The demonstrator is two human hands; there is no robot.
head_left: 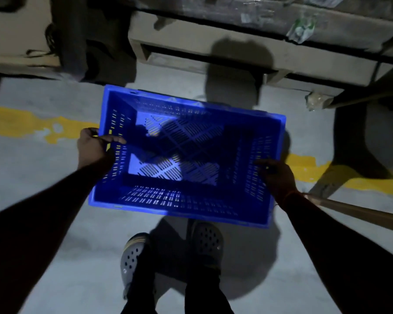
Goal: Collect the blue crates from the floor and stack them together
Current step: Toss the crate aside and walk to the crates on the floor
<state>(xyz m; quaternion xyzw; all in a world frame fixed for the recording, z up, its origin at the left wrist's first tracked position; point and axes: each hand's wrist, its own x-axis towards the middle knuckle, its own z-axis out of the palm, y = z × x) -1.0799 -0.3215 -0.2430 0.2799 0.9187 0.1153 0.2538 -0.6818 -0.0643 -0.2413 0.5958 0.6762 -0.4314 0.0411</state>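
Both hands grasp one blue crate: left hand on its left rim, right hand on its right wall. A pallet stands just ahead, a cardboard tube at the right.

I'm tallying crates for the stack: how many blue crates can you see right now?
1. The blue crate is in front of the person's feet, with the left hand gripping one short side and the right hand on the other. Others may lie outside the dark frame.
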